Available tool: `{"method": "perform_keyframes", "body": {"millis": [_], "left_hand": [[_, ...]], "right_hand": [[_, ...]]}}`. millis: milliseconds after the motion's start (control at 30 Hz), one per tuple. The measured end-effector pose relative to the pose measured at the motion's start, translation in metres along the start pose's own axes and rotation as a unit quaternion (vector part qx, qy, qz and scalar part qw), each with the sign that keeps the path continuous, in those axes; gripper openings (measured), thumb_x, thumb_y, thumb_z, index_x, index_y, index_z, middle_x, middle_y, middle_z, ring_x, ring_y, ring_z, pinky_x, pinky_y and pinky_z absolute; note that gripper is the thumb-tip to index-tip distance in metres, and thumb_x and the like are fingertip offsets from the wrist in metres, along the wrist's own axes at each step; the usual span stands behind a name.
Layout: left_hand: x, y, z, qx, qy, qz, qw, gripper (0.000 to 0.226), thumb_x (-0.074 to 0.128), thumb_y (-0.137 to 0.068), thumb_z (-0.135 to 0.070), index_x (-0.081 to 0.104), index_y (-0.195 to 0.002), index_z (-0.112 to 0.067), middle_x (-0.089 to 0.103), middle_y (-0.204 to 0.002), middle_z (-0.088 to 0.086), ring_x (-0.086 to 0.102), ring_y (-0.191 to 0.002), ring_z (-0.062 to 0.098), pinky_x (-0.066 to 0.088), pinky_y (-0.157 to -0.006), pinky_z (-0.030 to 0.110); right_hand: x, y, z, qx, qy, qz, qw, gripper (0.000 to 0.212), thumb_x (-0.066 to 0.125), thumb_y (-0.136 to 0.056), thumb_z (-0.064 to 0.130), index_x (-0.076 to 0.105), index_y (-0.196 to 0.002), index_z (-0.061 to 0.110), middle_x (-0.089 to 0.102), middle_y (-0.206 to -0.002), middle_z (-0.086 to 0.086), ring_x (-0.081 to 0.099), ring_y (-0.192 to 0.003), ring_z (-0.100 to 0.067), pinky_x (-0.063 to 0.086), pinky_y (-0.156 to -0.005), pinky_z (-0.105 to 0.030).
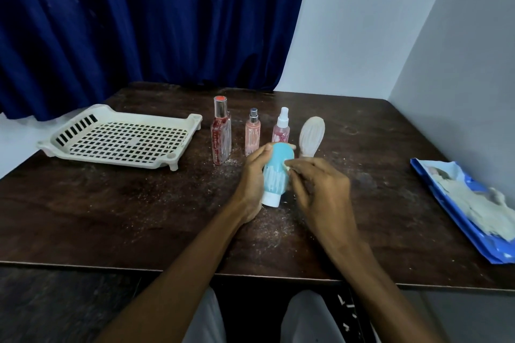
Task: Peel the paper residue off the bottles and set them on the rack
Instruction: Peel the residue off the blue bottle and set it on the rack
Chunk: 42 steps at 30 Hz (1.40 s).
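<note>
Right hand [320, 198] pinches paper residue [286, 167] on the blue bottle [276, 172], white-streaked, cap nearest, which the left hand [250, 181] grips with curled fingers.

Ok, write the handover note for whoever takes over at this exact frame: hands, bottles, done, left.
Left hand grips the light-blue plastic bottle with white cap, tilted, cap toward the person.
Right hand pinches paper residue on its side.
Standing behind: tall red-speckled glass bottle, small pink spray bottle, pink bottle with white nozzle, paper-coated white oval bottle.
Cream perforated plastic rack, far left: no bottles on it.
Done: none racked. Left: finish the blue one, peel four, rack all five.
</note>
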<state>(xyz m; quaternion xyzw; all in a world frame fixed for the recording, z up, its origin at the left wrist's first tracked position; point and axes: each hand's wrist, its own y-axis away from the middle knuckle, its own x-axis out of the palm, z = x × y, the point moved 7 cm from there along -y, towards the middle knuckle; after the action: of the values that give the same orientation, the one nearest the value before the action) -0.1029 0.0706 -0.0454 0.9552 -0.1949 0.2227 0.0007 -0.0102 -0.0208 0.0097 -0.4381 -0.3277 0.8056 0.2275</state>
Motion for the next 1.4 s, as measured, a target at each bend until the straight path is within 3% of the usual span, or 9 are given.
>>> {"method": "perform_keyframes", "body": {"millis": [167, 300, 400, 500, 700, 800, 967, 1300, 1400], "left_hand": [[0.002, 0.000, 0.002, -0.003, -0.013, -0.003, 1.000, 0.030, 0.038, -0.105, -0.023, 0.066, -0.107, -0.012, 0.067, -0.085, 0.012, 0.060, -0.063, 0.022, 0.051, -0.053, 0.030], [0.001, 0.000, 0.000, 0.010, -0.003, 0.005, 1.000, 0.038, 0.035, -0.106, -0.023, 0.073, -0.101, -0.020, 0.072, -0.089, 0.005, 0.064, -0.075, 0.017, 0.052, -0.064, 0.029], [0.005, 0.000, 0.001, 0.005, -0.011, 0.024, 1.000, 0.037, 0.035, -0.106, -0.025, 0.067, -0.117, -0.009, 0.070, -0.094, 0.011, 0.063, -0.076, 0.019, 0.053, -0.062, 0.030], [0.005, -0.001, 0.003, 0.003, -0.022, 0.025, 0.999, 0.037, 0.035, -0.106, -0.025, 0.067, -0.118, -0.012, 0.070, -0.091, 0.008, 0.063, -0.072, 0.017, 0.053, -0.059, 0.030], [0.004, -0.002, 0.002, 0.007, -0.016, 0.026, 1.000, 0.037, 0.034, -0.107, -0.023, 0.063, -0.128, -0.014, 0.069, -0.109, 0.010, 0.064, -0.091, 0.015, 0.052, -0.081, 0.030], [0.007, -0.002, 0.002, 0.003, -0.020, 0.035, 0.999, 0.036, 0.035, -0.106, -0.023, 0.064, -0.126, -0.017, 0.069, -0.109, 0.009, 0.065, -0.090, 0.015, 0.052, -0.078, 0.031], [0.004, -0.004, 0.005, -0.004, -0.011, 0.035, 0.999, 0.037, 0.036, -0.106, -0.024, 0.061, -0.132, -0.014, 0.069, -0.108, 0.012, 0.062, -0.096, 0.020, 0.051, -0.084, 0.031], [0.005, -0.004, 0.004, -0.010, -0.017, 0.055, 0.998, 0.039, 0.036, -0.106, -0.023, 0.057, -0.137, -0.012, 0.066, -0.124, 0.018, 0.063, -0.106, 0.023, 0.053, -0.088, 0.030], [0.006, -0.004, 0.005, -0.012, -0.017, 0.063, 0.998, 0.037, 0.037, -0.105, -0.021, 0.060, -0.133, -0.017, 0.069, -0.116, 0.012, 0.066, -0.101, 0.018, 0.055, -0.085, 0.028]], "right_hand": [[-0.003, -0.006, -0.007, 0.021, 0.007, -0.020, 1.000, 0.017, 0.070, -0.084, -0.002, 0.075, -0.099, 0.005, 0.073, -0.096, -0.008, 0.068, -0.084, -0.020, 0.052, -0.079, -0.023], [0.005, 0.001, 0.000, 0.010, -0.001, -0.001, 1.000, 0.020, 0.071, -0.085, 0.000, 0.075, -0.105, 0.004, 0.072, -0.102, -0.010, 0.069, -0.089, -0.021, 0.057, -0.082, -0.033], [-0.002, 0.003, -0.007, 0.014, -0.008, 0.011, 1.000, 0.020, 0.072, -0.085, 0.002, 0.076, -0.104, 0.007, 0.073, -0.103, -0.008, 0.070, -0.090, -0.018, 0.058, -0.083, -0.034], [-0.005, -0.003, -0.007, 0.025, -0.013, -0.002, 1.000, 0.019, 0.072, -0.084, -0.001, 0.076, -0.100, 0.007, 0.073, -0.099, -0.007, 0.069, -0.085, -0.015, 0.056, -0.081, -0.027], [0.003, 0.003, 0.002, 0.013, -0.017, 0.016, 1.000, 0.017, 0.073, -0.083, 0.001, 0.077, -0.099, 0.007, 0.073, -0.100, -0.006, 0.070, -0.088, -0.016, 0.055, -0.085, -0.026], [-0.004, -0.003, -0.003, 0.019, -0.009, 0.002, 1.000, 0.016, 0.073, -0.083, 0.000, 0.077, -0.096, 0.007, 0.074, -0.096, -0.006, 0.069, -0.084, -0.015, 0.048, -0.084, -0.012], [0.005, -0.004, 0.012, -0.010, -0.009, 0.017, 1.000, 0.017, 0.071, -0.084, 0.000, 0.077, -0.099, 0.006, 0.072, -0.100, -0.006, 0.068, -0.088, -0.016, 0.055, -0.085, -0.028], [0.008, -0.007, 0.012, -0.004, 0.016, 0.041, 0.999, 0.018, 0.068, -0.088, 0.005, 0.076, -0.105, 0.006, 0.068, -0.104, -0.005, 0.066, -0.089, -0.017, 0.057, -0.082, -0.032], [0.005, -0.004, 0.009, -0.010, 0.019, 0.048, 0.999, 0.020, 0.068, -0.088, 0.004, 0.075, -0.107, 0.005, 0.067, -0.105, -0.007, 0.066, -0.088, -0.019, 0.058, -0.080, -0.036]]}}
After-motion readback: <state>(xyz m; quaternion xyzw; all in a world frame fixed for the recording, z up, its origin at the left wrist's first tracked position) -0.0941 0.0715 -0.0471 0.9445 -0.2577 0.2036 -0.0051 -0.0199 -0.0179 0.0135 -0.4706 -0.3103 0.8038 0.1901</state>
